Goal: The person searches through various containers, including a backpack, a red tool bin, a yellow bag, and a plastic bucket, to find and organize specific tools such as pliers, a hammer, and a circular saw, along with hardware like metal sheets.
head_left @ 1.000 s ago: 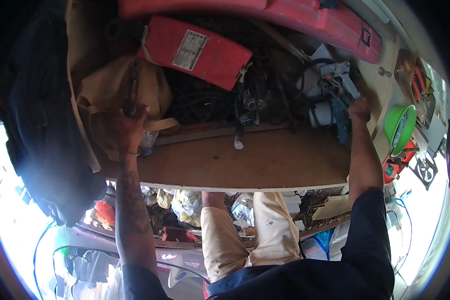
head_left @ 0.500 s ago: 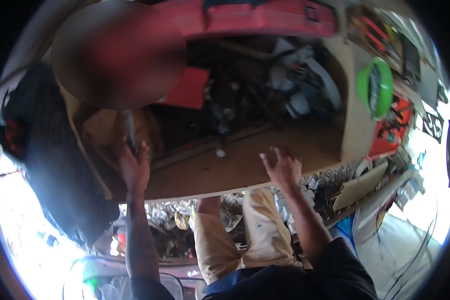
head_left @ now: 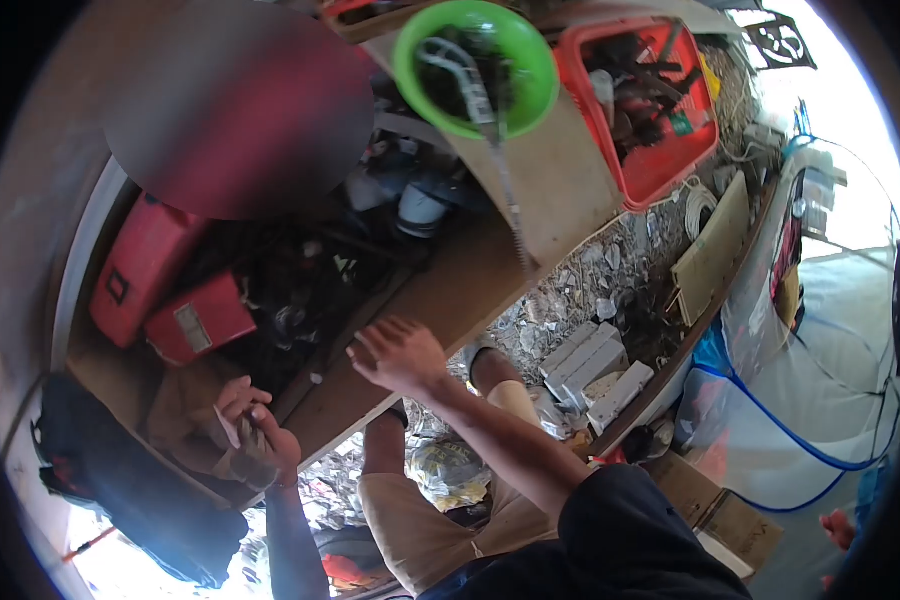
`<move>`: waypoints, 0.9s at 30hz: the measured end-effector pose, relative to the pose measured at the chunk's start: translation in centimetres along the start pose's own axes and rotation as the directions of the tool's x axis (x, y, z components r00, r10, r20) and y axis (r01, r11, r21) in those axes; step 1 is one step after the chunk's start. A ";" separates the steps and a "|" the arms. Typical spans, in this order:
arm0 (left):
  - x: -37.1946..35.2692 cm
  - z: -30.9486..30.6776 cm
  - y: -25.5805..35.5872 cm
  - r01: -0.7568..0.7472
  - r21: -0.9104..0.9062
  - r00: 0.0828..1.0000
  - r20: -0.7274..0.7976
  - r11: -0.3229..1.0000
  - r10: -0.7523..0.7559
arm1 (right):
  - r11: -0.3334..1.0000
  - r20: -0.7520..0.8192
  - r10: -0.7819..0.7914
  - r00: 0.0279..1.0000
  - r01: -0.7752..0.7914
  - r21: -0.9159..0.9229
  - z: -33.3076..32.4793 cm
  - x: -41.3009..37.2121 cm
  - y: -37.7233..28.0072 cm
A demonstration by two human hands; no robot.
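Observation:
My left hand (head_left: 260,425) is at the front left of a wooden box (head_left: 425,325). Its fingers curl around a greyish-brown, blurred object (head_left: 254,462) that I cannot make out. My right hand (head_left: 400,355) hovers over the box's front board, fingers spread, holding nothing. Inside the box lie a large red case (head_left: 148,265), a smaller red box (head_left: 200,318) with a pale label, a white cup-like container (head_left: 422,210) and dark jumbled parts. Brown cloth or sacking (head_left: 185,410) is near my left hand.
A green bowl (head_left: 544,75) stands on the box's right end, with a saw (head_left: 508,185) jutting out. Beyond is a red bin (head_left: 660,180) of tools. White blocks (head_left: 585,365) lie on littered ground. A dark bag (head_left: 135,490) is at left; another person's hand (head_left: 838,530) shows at right.
The view has swung to the right, bringing the green bowl and red bin closer to the middle. My left hand has turned, and my right hand now reaches across toward the left.

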State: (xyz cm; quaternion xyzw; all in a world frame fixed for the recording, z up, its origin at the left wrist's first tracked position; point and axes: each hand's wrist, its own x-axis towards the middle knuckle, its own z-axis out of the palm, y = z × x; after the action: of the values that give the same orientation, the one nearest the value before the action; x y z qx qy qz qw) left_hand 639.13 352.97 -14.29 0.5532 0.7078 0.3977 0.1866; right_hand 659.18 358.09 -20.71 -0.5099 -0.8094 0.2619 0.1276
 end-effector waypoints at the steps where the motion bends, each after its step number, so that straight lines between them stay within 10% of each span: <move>1: 0.1 0.7 0.4 -0.030 -0.052 1.000 -0.005 0.998 0.030 | 0.999 0.022 -0.026 0.999 0.025 0.042 0.0 0.0 0.2; 8: -2.7 4.1 9.1 -0.116 0.095 0.981 0.170 0.989 0.099 | 0.948 0.010 -0.181 0.983 0.172 0.267 -1.5 -2.2 1.6; 12: -6.7 8.0 17.0 0.143 -0.125 0.920 0.383 0.982 -0.085 | 0.863 0.019 -0.251 0.968 0.214 0.457 -4.4 -10.2 4.3; 17: -9.9 15.5 25.4 0.071 -0.151 0.766 0.641 0.986 0.043 | 0.775 0.340 0.009 0.940 -0.222 0.592 -13.9 -19.8 11.1; 20: -10.8 20.2 28.7 0.502 -0.102 0.598 0.758 0.859 -0.259 | 0.566 0.478 0.193 0.857 -0.495 0.659 -20.0 -21.7 15.0; 27: -7.5 28.4 34.3 0.489 -0.208 0.500 0.862 0.847 -0.078 | 0.352 0.394 0.317 0.863 -0.493 0.796 -27.9 -23.4 18.1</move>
State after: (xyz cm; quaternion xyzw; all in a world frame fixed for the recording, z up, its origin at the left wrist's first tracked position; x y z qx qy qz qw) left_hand 683.27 358.56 -6.66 0.4902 0.5119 0.1963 0.6775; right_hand 696.58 351.58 -6.15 -0.5295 -0.4122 0.7044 0.2314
